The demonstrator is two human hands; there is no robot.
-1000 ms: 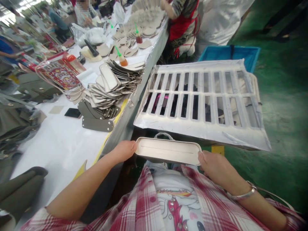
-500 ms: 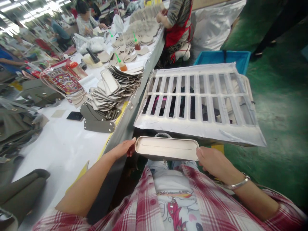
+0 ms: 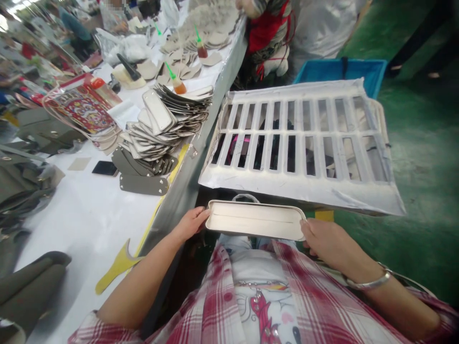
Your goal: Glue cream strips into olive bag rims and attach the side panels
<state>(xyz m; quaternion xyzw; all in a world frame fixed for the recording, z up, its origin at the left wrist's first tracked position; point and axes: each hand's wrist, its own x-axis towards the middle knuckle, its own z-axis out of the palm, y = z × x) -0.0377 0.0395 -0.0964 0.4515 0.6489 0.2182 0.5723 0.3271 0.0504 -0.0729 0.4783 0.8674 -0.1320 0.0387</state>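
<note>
A dark-sided handbag (image 3: 254, 220) with a long, round-cornered cream panel facing up is held level above my lap. A thin line runs along the middle of the panel, and a pale handle loop (image 3: 245, 197) shows behind its far edge. My left hand (image 3: 191, 223) pinches the bag's left end, with thumb on the rim and other fingers underneath. At the opposite end, my right hand (image 3: 324, 239) is closed on the corner, its fingertips partly hidden. Most of the bag's body below the rim is out of sight.
A white slatted crate top (image 3: 301, 179) stands just beyond the bag, a blue bin (image 3: 340, 71) behind it. On the left table lie stacked grey-and-white panels (image 3: 154, 129), a phone (image 3: 104, 168), glue bottles (image 3: 177, 85) and a yellow piece (image 3: 116, 267). A co-worker in a red apron (image 3: 268, 28) sits farther off.
The bag and both hands have shifted slightly right in view, and the cream panel's right end has dipped a little. My grip is unchanged. The table and crate sit differently because the view moved.
</note>
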